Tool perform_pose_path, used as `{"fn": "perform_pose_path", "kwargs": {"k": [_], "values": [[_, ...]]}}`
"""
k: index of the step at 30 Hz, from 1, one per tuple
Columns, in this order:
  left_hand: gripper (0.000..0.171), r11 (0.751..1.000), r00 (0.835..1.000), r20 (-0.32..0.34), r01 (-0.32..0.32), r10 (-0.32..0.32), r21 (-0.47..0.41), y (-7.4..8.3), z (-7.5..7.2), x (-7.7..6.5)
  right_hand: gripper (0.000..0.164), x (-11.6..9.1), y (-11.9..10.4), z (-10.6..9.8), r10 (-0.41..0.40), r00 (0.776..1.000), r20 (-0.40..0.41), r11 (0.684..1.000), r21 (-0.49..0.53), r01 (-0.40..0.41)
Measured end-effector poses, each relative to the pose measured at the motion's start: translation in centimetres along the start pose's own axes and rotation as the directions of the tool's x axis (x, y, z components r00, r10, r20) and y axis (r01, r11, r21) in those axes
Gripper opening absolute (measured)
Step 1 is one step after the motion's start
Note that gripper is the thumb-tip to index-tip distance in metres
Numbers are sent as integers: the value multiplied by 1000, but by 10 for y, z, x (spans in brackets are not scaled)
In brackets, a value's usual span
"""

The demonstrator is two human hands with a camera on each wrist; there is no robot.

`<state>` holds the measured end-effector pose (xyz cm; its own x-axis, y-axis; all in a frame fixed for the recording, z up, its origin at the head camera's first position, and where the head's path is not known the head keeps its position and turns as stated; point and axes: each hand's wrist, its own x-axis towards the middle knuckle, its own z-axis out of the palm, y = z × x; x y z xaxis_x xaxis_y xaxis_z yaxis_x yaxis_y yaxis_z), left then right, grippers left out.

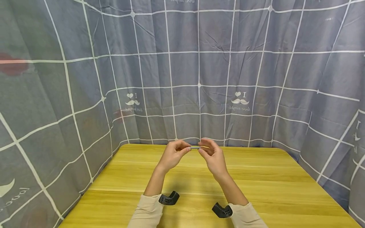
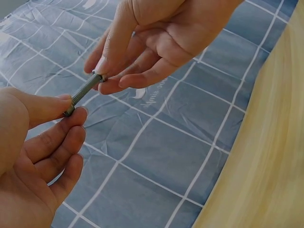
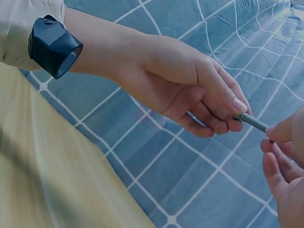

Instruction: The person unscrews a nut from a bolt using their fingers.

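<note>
A threaded metal bolt (image 2: 85, 90) is held up in the air between both hands, above the far part of the table. Thumb and fingertips of my left hand (image 1: 171, 155) pinch one end, where a wider metal piece (image 2: 69, 112) shows between them. My right hand (image 1: 215, 160) pinches the opposite end, around a short nut-like piece (image 2: 100, 76) partly covered by the fingertips. Bare thread is visible between the two grips. In the right wrist view the bolt (image 3: 256, 124) slopes down toward the left hand. Which end is the head I cannot tell.
The wood-grain table (image 1: 182, 186) lies beneath the hands. A grey curtain (image 1: 182, 69) with a white grid hangs behind it and along both sides. Black camera mounts sit on the left wrist (image 1: 169, 198) and right wrist (image 1: 221, 210).
</note>
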<state>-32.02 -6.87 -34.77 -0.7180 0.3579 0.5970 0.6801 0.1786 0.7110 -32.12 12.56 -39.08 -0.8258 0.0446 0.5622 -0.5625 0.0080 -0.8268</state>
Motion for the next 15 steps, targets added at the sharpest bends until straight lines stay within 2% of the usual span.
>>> {"fn": "perform_pose_path", "kwargs": {"k": [2, 5, 9, 15], "values": [[10, 1000, 1000, 2, -3, 3, -1, 0, 0, 0, 40, 0, 0, -1, 28, 1000, -3, 1000, 14, -28], [11, 1000, 1000, 2, -6, 6, -1, -1, 0, 0, 33, 0, -1, -2, 56, 998, -10, 998, 11, -56], [10, 1000, 1000, 5, -12, 12, 0, -2, 0, 0, 23, 0, 0, -3, 57, 998, -10, 997, -43, -58], [10, 1000, 1000, 4, -15, 15, 2, -4, 0, 0, 22, 0, 0, -3, 53, 998, 20, 996, -74, -52]]}}
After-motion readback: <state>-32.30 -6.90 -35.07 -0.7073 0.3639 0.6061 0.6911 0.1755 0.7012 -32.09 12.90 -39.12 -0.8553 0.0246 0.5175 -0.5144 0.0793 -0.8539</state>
